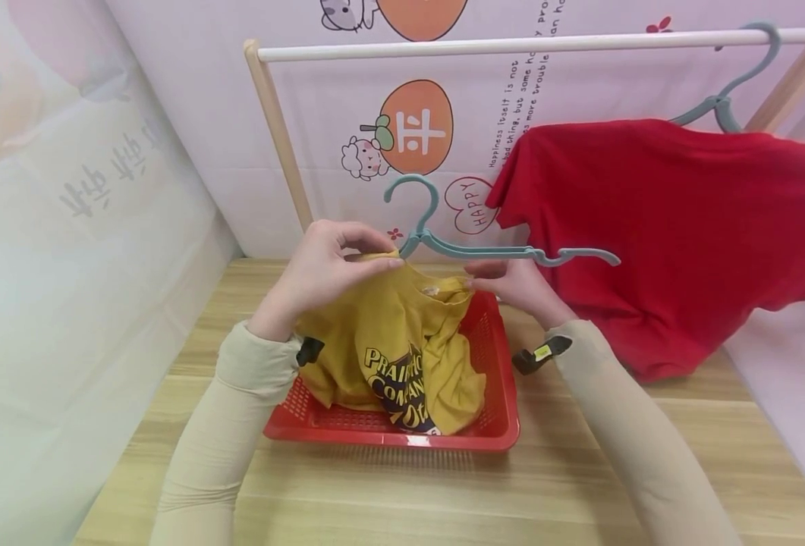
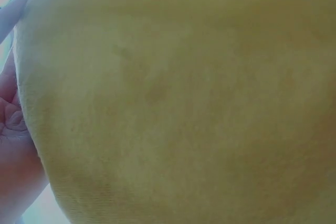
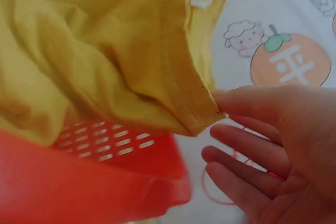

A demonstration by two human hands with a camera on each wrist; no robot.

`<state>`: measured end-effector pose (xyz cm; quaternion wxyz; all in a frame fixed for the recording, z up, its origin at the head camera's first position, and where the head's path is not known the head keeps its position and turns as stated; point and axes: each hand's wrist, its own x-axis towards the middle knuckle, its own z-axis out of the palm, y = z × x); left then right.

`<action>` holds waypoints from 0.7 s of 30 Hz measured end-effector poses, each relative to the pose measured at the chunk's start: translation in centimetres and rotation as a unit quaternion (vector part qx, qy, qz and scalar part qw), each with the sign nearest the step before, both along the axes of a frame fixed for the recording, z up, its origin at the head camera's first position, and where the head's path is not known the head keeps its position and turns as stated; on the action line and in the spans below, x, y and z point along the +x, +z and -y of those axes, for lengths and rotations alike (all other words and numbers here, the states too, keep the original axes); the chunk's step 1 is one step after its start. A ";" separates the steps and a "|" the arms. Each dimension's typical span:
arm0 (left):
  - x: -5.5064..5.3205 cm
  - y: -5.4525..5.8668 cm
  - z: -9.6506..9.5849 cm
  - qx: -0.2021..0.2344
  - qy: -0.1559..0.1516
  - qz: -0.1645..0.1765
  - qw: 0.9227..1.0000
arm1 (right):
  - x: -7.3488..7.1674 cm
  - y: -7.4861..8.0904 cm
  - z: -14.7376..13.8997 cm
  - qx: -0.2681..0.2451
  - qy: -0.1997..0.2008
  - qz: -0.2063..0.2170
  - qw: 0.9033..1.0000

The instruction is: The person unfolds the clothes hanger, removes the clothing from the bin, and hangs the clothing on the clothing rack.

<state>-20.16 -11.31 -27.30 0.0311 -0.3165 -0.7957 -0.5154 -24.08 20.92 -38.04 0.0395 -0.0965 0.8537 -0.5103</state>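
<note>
A yellow T-shirt (image 1: 382, 318) with dark lettering hangs partly inside the red basket (image 1: 504, 394). My left hand (image 1: 323, 265) pinches its shoulder by the collar, where one arm of a blue-grey hanger (image 1: 484, 252) disappears under the cloth. The hanger's hook points up and its other arm lies outside the shirt, above the neckline. Thumb and finger of my right hand (image 1: 514, 284) pinch the collar edge, clearly seen in the right wrist view, the other fingers spread loosely. Yellow cloth fills most of the left wrist view, covering part of the hand.
Behind the basket stands a rack with a white rail (image 1: 443, 49) and wooden posts. On its right, a red T-shirt (image 1: 648, 227) hangs from a second blue-grey hanger (image 1: 712, 102). The wooden tabletop (image 1: 375, 500) meets a printed cloth backdrop (image 1: 211, 136).
</note>
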 end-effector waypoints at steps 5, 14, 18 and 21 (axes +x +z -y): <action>0.1 -0.2 0.2 -0.024 0.009 0.000 1.000 | -0.2 -0.9 -0.3 0.030 0.025 0.008 0.999; 0.1 -0.2 0.4 -0.016 0.021 -0.007 1.000 | -0.1 -1.1 -0.8 0.090 0.017 -0.036 0.995; -0.1 -0.4 0.7 -0.007 0.026 -0.010 1.000 | 0.2 -0.9 -1.6 0.103 -0.005 -0.049 0.993; -0.1 -0.5 0.9 -0.007 0.031 -0.008 0.999 | 0.6 -0.4 -2.5 0.097 -0.035 -0.039 0.994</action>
